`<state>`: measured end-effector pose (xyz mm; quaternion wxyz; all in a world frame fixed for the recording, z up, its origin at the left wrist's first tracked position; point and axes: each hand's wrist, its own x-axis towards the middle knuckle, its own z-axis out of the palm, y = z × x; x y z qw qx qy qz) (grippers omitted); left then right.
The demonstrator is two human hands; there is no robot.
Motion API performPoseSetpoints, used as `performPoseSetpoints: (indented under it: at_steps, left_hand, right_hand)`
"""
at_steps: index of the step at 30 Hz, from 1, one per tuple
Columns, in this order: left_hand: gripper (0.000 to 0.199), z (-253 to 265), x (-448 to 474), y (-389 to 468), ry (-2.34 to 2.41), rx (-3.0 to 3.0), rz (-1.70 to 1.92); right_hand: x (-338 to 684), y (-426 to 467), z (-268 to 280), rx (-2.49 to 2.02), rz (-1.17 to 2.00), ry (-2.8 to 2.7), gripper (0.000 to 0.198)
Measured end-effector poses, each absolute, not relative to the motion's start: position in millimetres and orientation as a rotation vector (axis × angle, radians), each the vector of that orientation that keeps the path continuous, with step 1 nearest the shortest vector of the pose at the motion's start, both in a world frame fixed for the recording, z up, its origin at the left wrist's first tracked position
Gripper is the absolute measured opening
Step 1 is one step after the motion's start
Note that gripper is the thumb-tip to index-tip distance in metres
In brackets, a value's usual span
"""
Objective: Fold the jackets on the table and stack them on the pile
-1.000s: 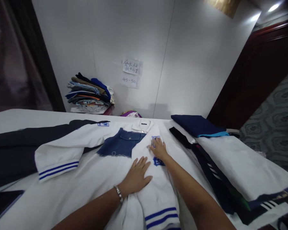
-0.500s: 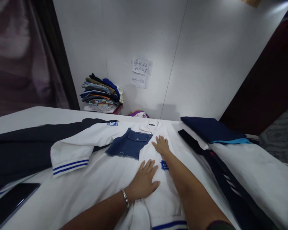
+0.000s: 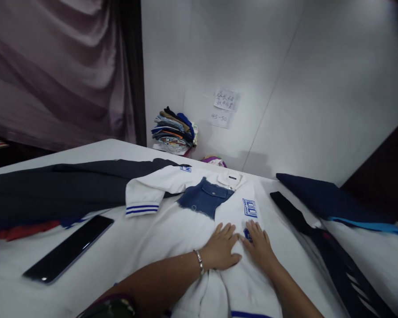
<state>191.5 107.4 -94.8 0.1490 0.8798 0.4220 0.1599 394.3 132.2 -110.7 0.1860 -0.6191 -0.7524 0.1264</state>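
A white jacket (image 3: 166, 238) with blue-striped cuffs, blue badges and a denim chest panel (image 3: 207, 198) lies spread on the white table. One sleeve reaches out to the left, and the other is folded down over the front. My left hand (image 3: 221, 248), with a silver bracelet at the wrist, lies flat on the folded sleeve, fingers spread. Close beside it, my right hand (image 3: 259, 245) rests flat on the same sleeve, partly covering a small blue badge. Neither hand grips anything.
A black phone (image 3: 69, 249) lies at the left. Dark garments (image 3: 86, 181) stretch behind it. Folded navy clothing (image 3: 331, 203) and a dark striped garment (image 3: 338, 260) lie at the right. A clothes stack (image 3: 174, 130) stands by the wall below paper notes (image 3: 226, 100).
My right hand has slid down the folded sleeve towards me, uncovering a blue badge near the shoulder. My left hand stays flat on the sleeve. The view has turned left.
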Motion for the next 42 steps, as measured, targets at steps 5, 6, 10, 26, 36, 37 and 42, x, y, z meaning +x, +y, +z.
performPoseSetpoints:
  at_steps: [5, 6, 10, 26, 36, 37, 42]
  left_hand:
    - [0.070, -90.9, 192.0, 103.4, 1.219, 2.520, 0.483]
    - [0.069, -90.3, 192.1, 102.8, 1.216, 2.520, 0.482]
    - [0.071, -88.1, 193.6, 103.8, 1.209, 2.492, 0.436]
    - [0.060, -13.8, -12.0, 141.3, 2.508, 1.844, 0.987]
    - [0.051, -23.2, -101.8, 131.2, 2.676, 1.214, 0.593]
    - [0.046, -21.6, -102.6, 133.5, 2.653, 1.214, 0.587]
    - [0.031, 11.9, -105.3, 138.7, 2.718, 1.404, 0.811]
  right_hand:
    - [388.2, 120.9, -128.7, -1.815, 0.180, -2.233, 0.062]
    - [387.6, 122.0, -126.3, -1.824, 0.176, -2.242, 0.062]
    - [390.4, 116.6, -107.9, -1.890, 0.289, -2.207, 0.060]
    - [379.5, 25.3, -114.1, -1.708, 0.354, -2.404, 0.054]
    - [379.8, 24.7, -109.6, -1.715, 0.292, -2.460, 0.056]
    - [380.2, 24.7, -109.7, -1.705, 0.292, -2.453, 0.056]
    - [381.9, 23.7, -112.4, -1.678, 0.370, -2.381, 0.055]
